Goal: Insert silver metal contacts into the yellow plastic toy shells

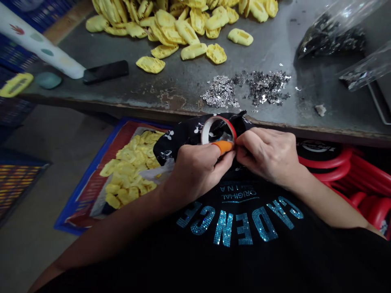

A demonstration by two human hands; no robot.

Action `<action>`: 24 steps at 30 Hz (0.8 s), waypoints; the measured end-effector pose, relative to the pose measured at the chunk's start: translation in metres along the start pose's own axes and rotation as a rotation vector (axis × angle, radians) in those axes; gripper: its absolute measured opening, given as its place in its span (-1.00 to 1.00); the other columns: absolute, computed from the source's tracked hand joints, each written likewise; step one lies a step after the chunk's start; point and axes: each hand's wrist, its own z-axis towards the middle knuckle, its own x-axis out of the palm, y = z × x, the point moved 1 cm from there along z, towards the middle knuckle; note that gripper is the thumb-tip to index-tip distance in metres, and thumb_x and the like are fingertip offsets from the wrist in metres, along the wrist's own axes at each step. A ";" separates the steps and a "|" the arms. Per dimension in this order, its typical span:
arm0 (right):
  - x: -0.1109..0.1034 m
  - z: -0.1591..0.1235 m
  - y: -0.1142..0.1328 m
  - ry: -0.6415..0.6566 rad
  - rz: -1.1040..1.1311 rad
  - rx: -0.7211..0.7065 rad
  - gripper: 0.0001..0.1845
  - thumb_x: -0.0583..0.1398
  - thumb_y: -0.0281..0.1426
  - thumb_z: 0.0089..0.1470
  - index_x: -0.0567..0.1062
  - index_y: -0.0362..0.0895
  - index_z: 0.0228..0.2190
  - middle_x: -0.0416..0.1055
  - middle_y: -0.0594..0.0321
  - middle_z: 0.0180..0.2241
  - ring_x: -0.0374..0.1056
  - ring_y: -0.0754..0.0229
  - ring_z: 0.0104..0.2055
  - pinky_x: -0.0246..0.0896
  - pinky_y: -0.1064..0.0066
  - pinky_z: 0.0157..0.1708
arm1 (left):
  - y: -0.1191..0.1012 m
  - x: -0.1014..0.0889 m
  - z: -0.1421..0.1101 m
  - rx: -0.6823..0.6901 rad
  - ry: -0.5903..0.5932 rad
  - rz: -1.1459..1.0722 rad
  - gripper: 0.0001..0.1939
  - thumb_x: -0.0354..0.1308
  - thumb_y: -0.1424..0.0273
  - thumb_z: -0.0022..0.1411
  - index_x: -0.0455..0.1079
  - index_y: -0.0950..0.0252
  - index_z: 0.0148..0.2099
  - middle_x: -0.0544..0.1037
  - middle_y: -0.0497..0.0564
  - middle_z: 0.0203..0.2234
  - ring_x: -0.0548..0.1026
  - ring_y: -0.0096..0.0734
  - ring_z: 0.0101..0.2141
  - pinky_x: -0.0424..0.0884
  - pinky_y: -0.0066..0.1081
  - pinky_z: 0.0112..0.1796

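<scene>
Black printed fabric [180, 140] at 12 o'clock from the chest [238, 228], red-rimmed tape roll [218, 130] against it. Left grip [195, 175] pinches the cloth at the roll, orange finger cot [223, 147] on the rim; right grip [265, 156] pressed together on the cloth. Cloth likely light, soft, floppy; roll stiffer, so take it by the rim.

1. A small workshop or piecework floor, seen from beside the bench.
2. A scuffed metal-topped workbench [128, 95] carries heaped yellow moulded pieces [171, 32].
3. Loose silver sequins [265, 87] lie spilled across it.
4. Blue plastic crates [18, 53] stand on the bare concrete floor [45, 138].
</scene>
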 end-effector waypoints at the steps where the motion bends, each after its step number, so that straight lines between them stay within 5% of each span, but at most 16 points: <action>1: 0.001 0.001 0.000 -0.009 0.006 -0.025 -0.74 0.10 -0.48 0.43 0.50 -0.09 -0.32 0.54 0.36 -0.43 0.37 0.30 -0.44 0.18 0.40 -0.41 | 0.000 0.000 0.000 0.006 -0.002 -0.004 -0.58 0.37 0.52 0.38 0.21 0.15 -0.40 0.21 -0.23 -0.69 0.14 -0.52 -0.69 0.09 -0.30 -0.59; 6: 0.007 0.004 -0.004 -0.010 0.095 -0.055 -0.80 0.10 -0.45 0.39 0.45 -0.07 -0.31 0.53 0.34 -0.39 0.37 0.27 -0.42 0.16 0.36 -0.47 | 0.000 -0.003 0.001 0.052 -0.009 0.009 -0.62 0.36 0.50 0.41 0.27 0.17 -0.39 0.30 -0.22 -0.67 0.18 -0.53 -0.69 0.10 -0.30 -0.59; 13: -0.004 -0.010 -0.034 -0.081 0.415 0.267 -0.85 0.24 -0.49 0.28 0.49 -0.03 -0.35 0.55 0.31 -0.41 0.43 0.25 -0.40 0.29 0.35 -0.41 | -0.005 -0.020 -0.002 0.034 0.053 0.048 -0.78 0.37 0.52 0.37 0.45 0.25 -0.32 0.27 -0.24 -0.67 0.22 -0.58 -0.68 0.12 -0.39 -0.60; 18: -0.015 -0.013 -0.013 0.064 0.823 0.213 -0.79 0.23 -0.54 0.40 0.67 -0.07 -0.12 0.70 0.27 -0.21 0.63 0.25 -0.21 0.51 0.38 -0.17 | -0.004 -0.018 -0.002 -0.085 0.045 0.005 -0.69 0.41 0.53 0.34 0.39 0.27 -0.40 0.40 -0.22 -0.63 0.26 -0.63 -0.64 0.08 -0.42 -0.57; 24: -0.010 -0.014 -0.005 -0.016 0.777 0.293 -0.91 0.35 -0.44 0.39 0.71 -0.05 -0.16 0.71 0.28 -0.30 0.59 0.24 -0.32 0.48 0.38 -0.28 | -0.003 -0.014 -0.002 -0.113 0.021 -0.035 -0.73 0.43 0.53 0.34 0.42 0.26 -0.35 0.56 -0.18 -0.55 0.44 -0.60 -0.57 0.16 -0.46 -0.54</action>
